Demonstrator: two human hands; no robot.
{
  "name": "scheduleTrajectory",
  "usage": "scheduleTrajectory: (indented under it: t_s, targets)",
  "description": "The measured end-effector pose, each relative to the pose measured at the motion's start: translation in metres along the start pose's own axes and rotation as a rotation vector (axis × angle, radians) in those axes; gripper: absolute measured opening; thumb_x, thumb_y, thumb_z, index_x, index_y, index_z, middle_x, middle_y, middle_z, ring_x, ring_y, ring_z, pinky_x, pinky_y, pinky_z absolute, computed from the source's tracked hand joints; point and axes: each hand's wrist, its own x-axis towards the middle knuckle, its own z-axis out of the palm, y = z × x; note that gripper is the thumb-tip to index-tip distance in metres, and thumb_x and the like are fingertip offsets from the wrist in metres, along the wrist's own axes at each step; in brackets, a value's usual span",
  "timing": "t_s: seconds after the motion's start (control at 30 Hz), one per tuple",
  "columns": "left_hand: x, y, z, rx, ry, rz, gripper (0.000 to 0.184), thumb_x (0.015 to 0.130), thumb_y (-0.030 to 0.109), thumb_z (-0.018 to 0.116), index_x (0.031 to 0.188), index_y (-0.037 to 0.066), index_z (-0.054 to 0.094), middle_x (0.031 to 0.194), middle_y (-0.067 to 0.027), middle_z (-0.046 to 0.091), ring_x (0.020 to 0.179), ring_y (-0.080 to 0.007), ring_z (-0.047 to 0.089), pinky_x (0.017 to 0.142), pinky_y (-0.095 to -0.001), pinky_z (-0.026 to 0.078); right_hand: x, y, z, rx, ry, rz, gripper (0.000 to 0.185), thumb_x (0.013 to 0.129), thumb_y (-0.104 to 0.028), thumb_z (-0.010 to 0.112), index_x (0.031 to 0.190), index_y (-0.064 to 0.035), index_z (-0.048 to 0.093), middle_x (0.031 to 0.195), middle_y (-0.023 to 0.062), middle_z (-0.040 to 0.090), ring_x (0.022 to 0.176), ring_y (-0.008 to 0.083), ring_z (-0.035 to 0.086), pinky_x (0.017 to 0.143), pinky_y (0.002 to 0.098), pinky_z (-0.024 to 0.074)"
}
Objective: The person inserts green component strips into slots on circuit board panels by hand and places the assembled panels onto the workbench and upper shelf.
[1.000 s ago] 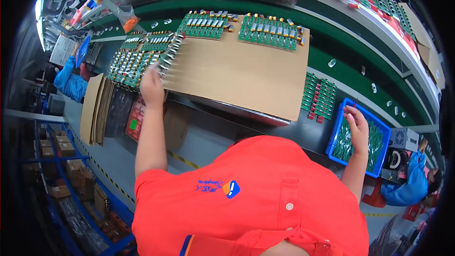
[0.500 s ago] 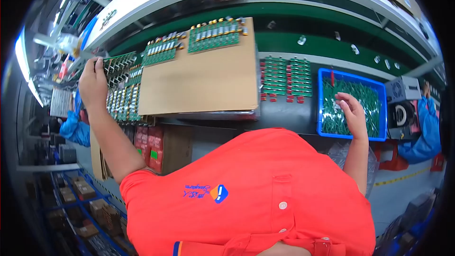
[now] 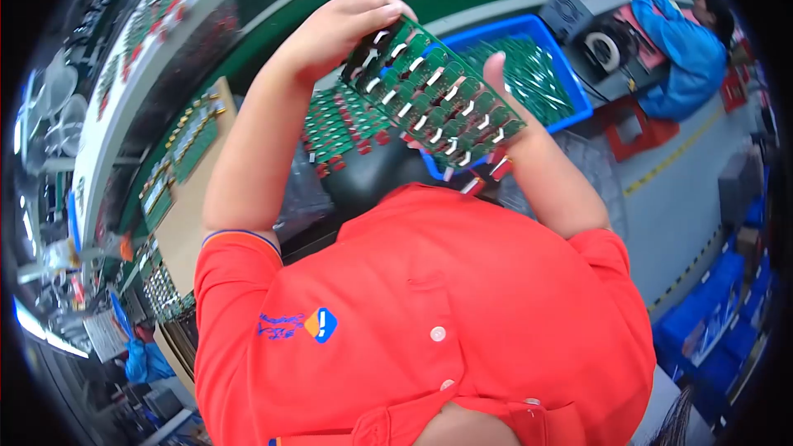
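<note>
A panel of green circuit boards [image 3: 438,95] with rows of white and metallic parts is tilted up in front of my chest. My left hand [image 3: 351,29] is closed on its upper left end. At the panel's right end is my right hand [image 3: 508,103], with the thumb raised beside the edge. The panel hides its other fingers, so whether they grip it cannot be told. Red parts [image 3: 500,167] show along the panel's lower edge. Behind it stands a blue tray [image 3: 578,107] of thin green boards.
Rows of small green boards with red ends [image 3: 330,128] lie left of the panel. A cardboard sheet [image 3: 186,231] bearing more boards is farther left. A grey box-shaped device [image 3: 582,2] stands beyond the tray. A person in blue sleeves [image 3: 681,58] works at the right.
The view has turned to the right. My left hand has carried the board panel from the stack at the left toward the blue tray. My right hand is now behind the panel's end.
</note>
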Motion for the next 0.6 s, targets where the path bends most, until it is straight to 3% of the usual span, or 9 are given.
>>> scheduleTrajectory:
  t_s: [0.03, 0.13, 0.17, 0.2, 0.27, 0.33, 0.37, 0.47, 0.6]
  targets:
    - [0.027, -0.009, 0.005, 0.047, -0.053, -0.041, 0.032, 0.094, 0.03, 0.054, 0.106, 0.002, 0.061, 0.095, -0.0023, 0.061, 0.089, -0.0108, 0.056, 0.08, -0.0241, 0.044, -0.005, 0.001, -0.011, 0.073, -0.006, -0.02, 0.11, 0.064, -0.085, 0.041, 0.143, -0.0089, 0.03, 0.133, 0.0195, 0.048, 0.108, 0.0391, 0.057, 0.09, 0.0492, 0.0494]
    - [0.102, -0.061, 0.042, 0.436, 0.346, 0.155, 0.039, 0.091, 0.03, 0.059, 0.116, 0.001, 0.058, 0.104, -0.0071, 0.064, 0.097, -0.017, 0.06, 0.088, -0.0291, 0.045, -0.027, 0.006, -0.047, 0.491, 0.065, -0.197, 0.095, 0.077, -0.075, 0.045, 0.145, -0.0106, 0.027, 0.141, 0.0217, 0.037, 0.12, 0.0443, 0.046, 0.096, 0.0609, 0.0397]
    - [0.107, -0.069, 0.046, 0.532, 0.481, 0.295, 0.038, 0.087, 0.031, 0.065, 0.111, 0.002, 0.061, 0.102, -0.0105, 0.066, 0.093, -0.019, 0.062, 0.082, -0.03, 0.048, -0.028, 0.007, -0.052, 0.525, 0.128, -0.311, 0.094, 0.078, -0.073, 0.045, 0.145, -0.0105, 0.026, 0.143, 0.022, 0.035, 0.122, 0.0454, 0.043, 0.097, 0.0623, 0.0377]
    - [0.103, -0.069, 0.063, 0.357, 0.581, 0.327, 0.031, 0.086, 0.025, 0.066, 0.106, 0.002, 0.063, 0.098, -0.0103, 0.067, 0.09, -0.0193, 0.063, 0.081, -0.0285, 0.048, -0.032, 0.008, -0.067, 0.607, 0.015, -0.366, 0.094, 0.079, -0.075, 0.041, 0.146, -0.0113, 0.024, 0.144, 0.0226, 0.032, 0.126, 0.046, 0.039, 0.102, 0.06, 0.0335]
    - [0.088, -0.088, 0.092, 0.196, 0.642, 0.319, 0.021, 0.086, 0.019, 0.065, 0.097, 0.001, 0.065, 0.093, -0.0101, 0.067, 0.086, -0.0193, 0.063, 0.079, -0.0279, 0.048, -0.044, 0.007, -0.09, 0.581, 0.04, -0.473, 0.096, 0.079, -0.073, 0.043, 0.146, -0.0077, 0.023, 0.143, 0.0263, 0.032, 0.125, 0.0473, 0.039, 0.101, 0.0609, 0.0342]
    - [0.071, -0.115, 0.118, 0.27, 0.558, 0.364, 0.006, 0.082, 0.006, 0.066, 0.086, 0.002, 0.065, 0.084, -0.0079, 0.065, 0.081, -0.0185, 0.062, 0.074, -0.0291, 0.048, -0.051, 0.001, -0.095, 0.511, 0.194, -0.594, 0.097, 0.079, -0.073, 0.043, 0.146, -0.0062, 0.021, 0.142, 0.0277, 0.031, 0.126, 0.0485, 0.038, 0.1, 0.0614, 0.0348]
    - [0.062, -0.119, 0.125, 0.439, 0.474, 0.476, 0.01, 0.077, 0.003, 0.069, 0.086, 0.004, 0.066, 0.083, -0.0083, 0.063, 0.081, -0.021, 0.061, 0.072, -0.0305, 0.048, -0.055, -0.002, -0.099, 0.548, 0.189, -0.629, 0.097, 0.079, -0.073, 0.043, 0.145, -0.0048, 0.022, 0.142, 0.0285, 0.032, 0.125, 0.0486, 0.038, 0.1, 0.0616, 0.0353]
    - [0.044, -0.131, 0.144, 0.389, 0.312, 0.423, 0.017, 0.073, 0.005, 0.073, 0.089, 0.007, 0.068, 0.087, -0.0087, 0.063, 0.082, -0.0246, 0.061, 0.073, -0.0327, 0.049, -0.065, -0.004, -0.115, 0.507, 0.157, -0.669, 0.087, 0.084, -0.068, 0.041, 0.142, -0.0038, 0.03, 0.141, 0.0261, 0.036, 0.122, 0.0459, 0.043, 0.099, 0.0595, 0.0365]
    - [0.047, -0.132, 0.152, 0.463, 0.285, 0.416, 0.016, 0.073, 0.009, 0.073, 0.088, 0.01, 0.068, 0.087, -0.0069, 0.063, 0.083, -0.0248, 0.061, 0.072, -0.0337, 0.049, -0.06, -0.007, -0.111, 0.648, -0.017, -0.745, 0.076, 0.088, -0.063, 0.038, 0.137, -0.0049, 0.041, 0.135, 0.0209, 0.046, 0.118, 0.0393, 0.048, 0.098, 0.0541, 0.0398]
